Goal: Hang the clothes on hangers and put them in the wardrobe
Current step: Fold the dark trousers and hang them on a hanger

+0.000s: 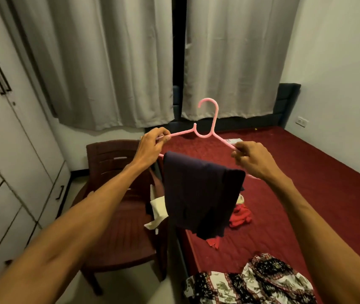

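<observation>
1. White wardrobe at left, doors closed.
2. Red bed, patterned cloth on it.
3. Dark garment draped over pink hanger bar, mid-air above the bed edge.
4. Left hand and right hand each pinch one hanger arm.

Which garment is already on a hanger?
The dark navy garment, draped over the pink hanger; the red garment and elephant-print cloth lie on the bed, the cream one on the chair.

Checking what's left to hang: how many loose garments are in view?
3: a cream one on the chair, a red one on the bed, a patterned one at its near edge. Others may hide behind the dark garment.
</observation>
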